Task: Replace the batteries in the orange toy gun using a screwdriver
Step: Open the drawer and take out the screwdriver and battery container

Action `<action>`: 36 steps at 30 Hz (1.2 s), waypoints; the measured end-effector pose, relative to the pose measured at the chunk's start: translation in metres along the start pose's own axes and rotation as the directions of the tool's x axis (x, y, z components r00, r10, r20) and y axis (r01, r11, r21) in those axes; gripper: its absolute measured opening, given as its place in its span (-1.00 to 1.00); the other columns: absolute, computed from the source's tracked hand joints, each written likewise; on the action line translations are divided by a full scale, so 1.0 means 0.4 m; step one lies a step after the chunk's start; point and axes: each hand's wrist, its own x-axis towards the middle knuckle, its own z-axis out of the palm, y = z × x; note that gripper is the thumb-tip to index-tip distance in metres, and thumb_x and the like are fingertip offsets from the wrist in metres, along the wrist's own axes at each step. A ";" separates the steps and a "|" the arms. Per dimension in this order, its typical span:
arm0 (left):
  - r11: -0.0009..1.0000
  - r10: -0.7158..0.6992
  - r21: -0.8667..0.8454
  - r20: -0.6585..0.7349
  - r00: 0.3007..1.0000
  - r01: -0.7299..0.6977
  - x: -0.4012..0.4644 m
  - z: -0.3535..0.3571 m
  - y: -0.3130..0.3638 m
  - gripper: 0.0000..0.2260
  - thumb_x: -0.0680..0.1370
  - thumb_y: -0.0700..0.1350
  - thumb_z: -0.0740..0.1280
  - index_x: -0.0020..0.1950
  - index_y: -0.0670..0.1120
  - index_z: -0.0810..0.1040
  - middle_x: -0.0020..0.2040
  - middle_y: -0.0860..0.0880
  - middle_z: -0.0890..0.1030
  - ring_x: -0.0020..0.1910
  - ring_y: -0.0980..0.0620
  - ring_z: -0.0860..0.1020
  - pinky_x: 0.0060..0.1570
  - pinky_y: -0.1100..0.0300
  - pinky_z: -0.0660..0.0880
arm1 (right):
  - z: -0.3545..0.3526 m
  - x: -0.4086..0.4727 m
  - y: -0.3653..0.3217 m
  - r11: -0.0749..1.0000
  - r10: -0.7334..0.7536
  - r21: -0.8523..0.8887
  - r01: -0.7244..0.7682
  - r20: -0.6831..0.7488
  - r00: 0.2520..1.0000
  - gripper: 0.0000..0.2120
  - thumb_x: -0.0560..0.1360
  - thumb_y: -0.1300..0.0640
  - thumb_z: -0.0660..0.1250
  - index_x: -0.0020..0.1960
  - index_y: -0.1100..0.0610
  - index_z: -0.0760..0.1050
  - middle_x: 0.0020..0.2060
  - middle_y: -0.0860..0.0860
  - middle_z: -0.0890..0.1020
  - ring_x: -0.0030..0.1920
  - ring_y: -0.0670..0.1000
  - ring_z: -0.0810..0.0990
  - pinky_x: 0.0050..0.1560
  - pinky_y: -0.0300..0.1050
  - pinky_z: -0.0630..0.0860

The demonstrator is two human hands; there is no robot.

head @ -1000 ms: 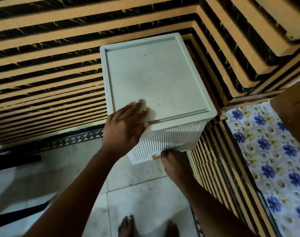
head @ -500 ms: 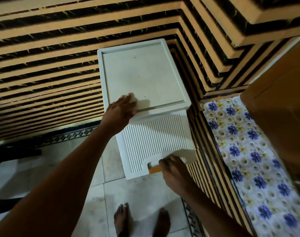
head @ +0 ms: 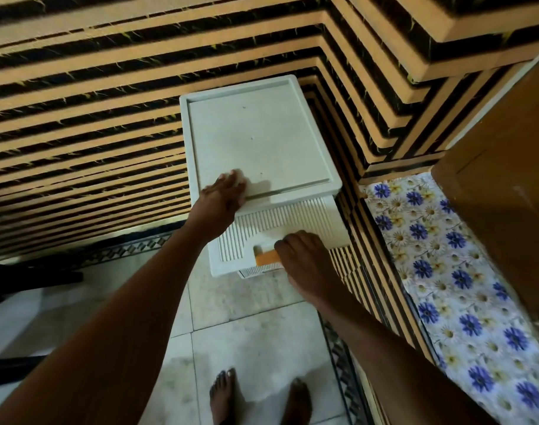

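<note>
A white plastic drawer cabinet (head: 256,133) stands against the striped wall. My left hand (head: 223,199) rests flat on the front left of its top. My right hand (head: 302,250) grips the handle cutout of the ribbed white drawer front (head: 277,222), which is tilted outward at the bottom. An orange strip (head: 266,258) shows in the cutout beside my fingers. The orange toy gun, batteries and screwdriver are not in view.
Black and orange striped walls (head: 93,118) enclose the cabinet at back and right. A blue flowered cloth (head: 446,271) covers a surface to the right, beside a brown panel (head: 507,194). My bare feet (head: 259,400) stand on pale floor tiles (head: 246,332).
The drawer front has been pulled out and down from the cabinet by my right hand. My left hand has stayed on the cabinet top. The view has drawn back.
</note>
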 end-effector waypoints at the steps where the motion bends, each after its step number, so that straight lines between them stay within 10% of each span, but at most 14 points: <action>1: 1.000 -0.007 -0.008 -0.013 1.000 0.007 0.001 0.001 0.001 -0.54 0.73 0.02 0.18 0.63 -0.01 0.31 0.69 -0.07 0.14 0.67 -0.16 0.09 0.60 -0.19 0.12 | 0.009 0.020 0.007 1.000 0.025 -0.013 -0.025 -0.013 1.000 -0.83 0.38 0.31 0.37 -0.04 0.17 0.53 -0.19 0.10 0.60 -0.18 0.18 0.58 -0.12 0.05 0.55; 14: 0.994 -0.063 -0.096 -0.082 0.995 0.055 -0.033 -0.001 0.035 -0.58 0.70 -0.09 0.28 0.57 -0.06 0.41 0.64 -0.07 0.27 0.64 -0.10 0.20 0.61 -0.11 0.17 | 0.047 0.124 0.033 0.948 0.291 -0.134 -0.288 0.006 0.957 -0.69 0.32 0.10 0.56 -0.03 0.16 0.54 -0.25 0.07 0.63 -0.14 0.17 0.60 -0.14 0.02 0.43; 22: 0.930 -0.245 -0.367 -0.576 0.779 0.021 -0.269 0.186 0.148 -0.81 0.54 -0.35 0.37 0.11 -0.20 0.65 0.09 -0.09 0.67 0.10 -0.09 0.61 0.13 0.20 0.50 | 0.115 0.003 0.012 0.757 0.586 0.242 -0.607 0.158 0.794 -0.77 0.48 0.12 0.52 -0.11 0.18 0.49 -0.21 0.11 0.65 -0.18 0.18 0.64 -0.30 0.04 0.56; 31: 0.924 -0.292 -0.329 -0.280 0.915 0.194 -0.137 0.407 0.040 -0.71 0.59 -0.23 0.38 0.32 -0.15 0.61 0.26 -0.11 0.66 0.23 -0.14 0.61 0.23 0.15 0.49 | 0.351 -0.011 0.085 0.504 0.797 0.204 -0.839 0.265 0.543 -0.69 0.54 -0.03 0.46 0.14 0.18 0.61 0.06 0.13 0.71 0.08 0.15 0.68 -0.12 -0.10 0.60; 36: 0.892 -0.435 -0.181 -0.102 0.895 0.414 -0.005 0.437 -0.022 -0.69 0.64 -0.15 0.32 0.37 -0.22 0.55 0.32 -0.26 0.59 0.34 -0.31 0.50 0.29 -0.03 0.44 | 0.435 0.050 0.138 0.152 0.928 0.361 -0.920 0.268 0.258 -0.59 0.57 -0.01 0.44 0.21 0.31 0.57 0.13 0.23 0.67 0.17 0.20 0.64 -0.05 -0.13 0.48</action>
